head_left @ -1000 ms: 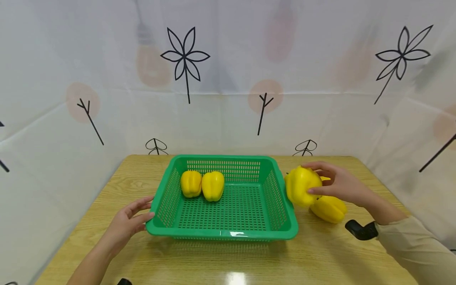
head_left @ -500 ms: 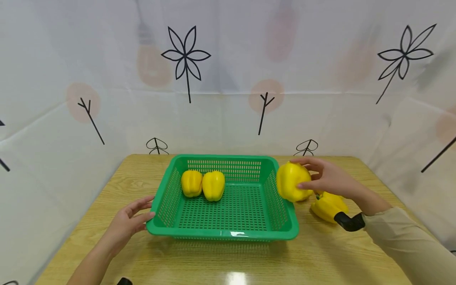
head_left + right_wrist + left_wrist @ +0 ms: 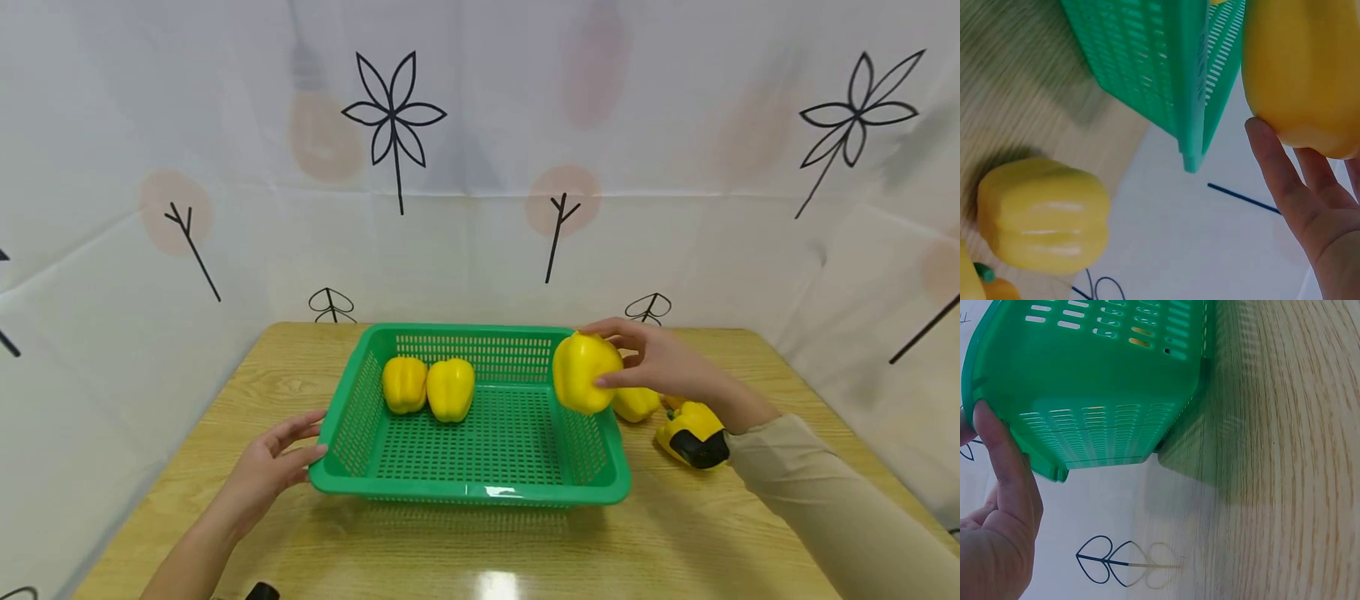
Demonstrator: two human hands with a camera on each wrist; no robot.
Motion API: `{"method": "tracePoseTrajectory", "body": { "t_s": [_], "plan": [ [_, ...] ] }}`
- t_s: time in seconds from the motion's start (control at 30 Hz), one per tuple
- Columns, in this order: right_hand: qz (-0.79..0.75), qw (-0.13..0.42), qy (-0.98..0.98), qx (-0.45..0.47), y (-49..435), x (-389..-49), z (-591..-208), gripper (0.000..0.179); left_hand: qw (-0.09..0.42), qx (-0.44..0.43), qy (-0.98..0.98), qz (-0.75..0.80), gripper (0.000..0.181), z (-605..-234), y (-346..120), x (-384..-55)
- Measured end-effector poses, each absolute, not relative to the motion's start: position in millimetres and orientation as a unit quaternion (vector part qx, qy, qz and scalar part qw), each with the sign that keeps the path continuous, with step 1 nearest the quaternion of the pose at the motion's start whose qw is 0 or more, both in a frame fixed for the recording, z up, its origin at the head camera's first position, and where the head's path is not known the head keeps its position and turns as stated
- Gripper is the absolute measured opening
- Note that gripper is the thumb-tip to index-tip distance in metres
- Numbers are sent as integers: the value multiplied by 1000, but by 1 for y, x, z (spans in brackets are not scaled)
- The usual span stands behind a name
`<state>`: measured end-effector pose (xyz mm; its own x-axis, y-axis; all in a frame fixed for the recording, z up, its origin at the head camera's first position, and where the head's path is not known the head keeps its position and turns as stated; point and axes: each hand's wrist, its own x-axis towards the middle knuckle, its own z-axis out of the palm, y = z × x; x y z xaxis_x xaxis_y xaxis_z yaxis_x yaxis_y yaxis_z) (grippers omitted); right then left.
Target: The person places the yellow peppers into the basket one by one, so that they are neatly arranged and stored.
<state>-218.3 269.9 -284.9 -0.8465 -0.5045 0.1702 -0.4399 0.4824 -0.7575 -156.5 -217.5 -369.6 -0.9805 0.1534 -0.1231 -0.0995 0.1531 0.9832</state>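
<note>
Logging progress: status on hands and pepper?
Right hand holding yellow pepper, raised at green basket's right side. Left hand on its left rim. Nothing visibly in the way.

green basket (image 3: 420,489): upright | two yellow peppers (image 3: 451,390): inside, left | held yellow pepper (image 3: 585,372): above right rim

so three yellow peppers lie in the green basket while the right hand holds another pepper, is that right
Not three: the head view shows only two yellow peppers lying in the green basket, while the right hand holds another pepper.
</note>
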Motion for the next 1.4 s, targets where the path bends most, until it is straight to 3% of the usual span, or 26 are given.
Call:
{"method": "tracePoseTrajectory", "body": {
  "t_s": [0.53, 1.4],
  "plan": [
    [-433, 79, 847, -298, 237, -244, -277, 57, 94, 19, 758, 645, 63, -371, -218, -158],
    [-429, 128, 838, -311, 184, -291, -303, 59, 93, 19, 758, 645, 63, -370, -217, -157]
  ]
}}
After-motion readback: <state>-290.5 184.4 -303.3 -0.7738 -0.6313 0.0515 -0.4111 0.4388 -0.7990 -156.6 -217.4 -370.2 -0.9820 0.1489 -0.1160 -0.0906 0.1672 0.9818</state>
